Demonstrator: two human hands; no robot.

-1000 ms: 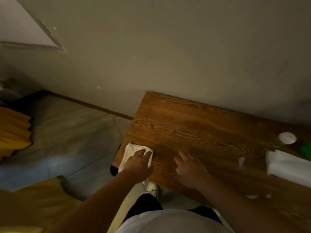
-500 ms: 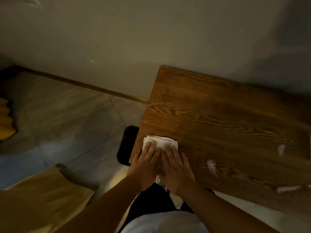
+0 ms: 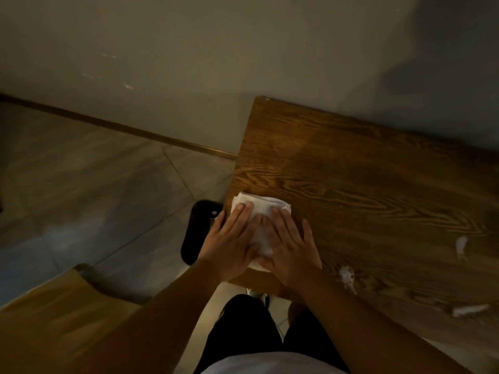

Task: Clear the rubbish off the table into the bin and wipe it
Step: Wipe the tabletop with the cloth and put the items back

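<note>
Counter point(image 3: 364, 190) of dark grained wood, set against the wall, filling the right of the view, its right end cut off by the frame. Compared with a second ago: view swung left and down, so white-capped bottle, green thing and white sheet at the far right end now out of sight. Bin probably the black object point(image 3: 198, 233) on the floor just beside the counter's left edge; dim and half hidden by the left forearm, so not certain. Hands then apart, left hand point(image 3: 229, 244) alone on the cloth, right hand point(image 3: 291, 249) flat on bare wood; half a second ago brought together, and now side by side, thumbs touching, fingers spread flat and pressing down on the folded white cloth point(image 3: 259, 211) at the near left corner. Likely meaning: wiping begun in earnest, two-handed, from the left corner. Rubbish not cleared yet, though: white paper scrap point(image 3: 347, 273) just right of the right wrist, another scrap point(image 3: 461, 244) farther right, third strip point(image 3: 469, 310) at the near edge. Rear part of the cloth under the palms hidden.
</note>
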